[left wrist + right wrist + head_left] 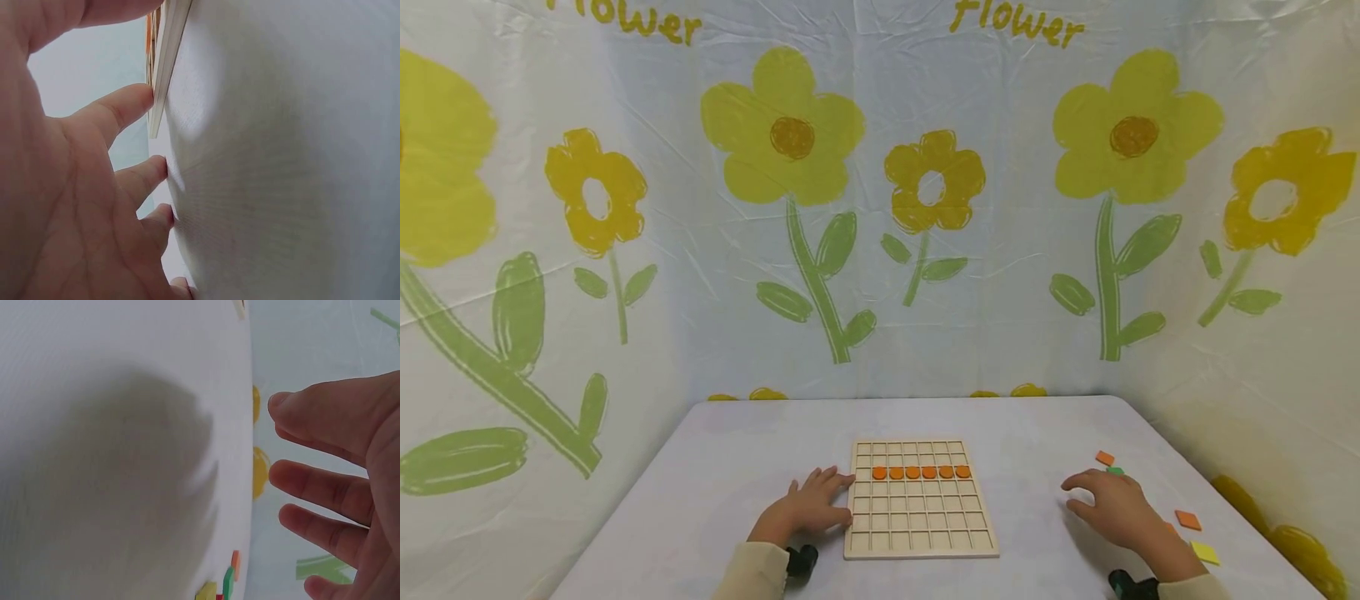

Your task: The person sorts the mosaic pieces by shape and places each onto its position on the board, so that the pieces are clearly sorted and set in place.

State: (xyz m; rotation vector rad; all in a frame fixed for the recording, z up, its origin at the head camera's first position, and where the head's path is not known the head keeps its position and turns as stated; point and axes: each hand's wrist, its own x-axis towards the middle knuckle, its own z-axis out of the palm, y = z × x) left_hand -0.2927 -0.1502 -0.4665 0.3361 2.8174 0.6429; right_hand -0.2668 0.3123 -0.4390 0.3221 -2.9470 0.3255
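Observation:
A pale wooden grid board (912, 505) lies flat in the middle of the table. Across one of its farther rows runs a line of several round orange pieces (912, 473). My left hand (811, 507) touches the board's left edge, fingers spread; in the left wrist view a fingertip (142, 95) meets the side of the board (165, 69). Over the table to the right of the board hovers my right hand (1112, 510), its fingers loosely bent and apart, with nothing held. Thumb and fingers stand separate in the right wrist view.
Small flat pieces lie around my right hand: an orange one (1104, 458), a green one (1116, 471) partly hidden, another orange one (1187, 520) and a yellow one (1205, 552). A flower-printed cloth (1000, 333) hangs behind and beside the white table (760, 442).

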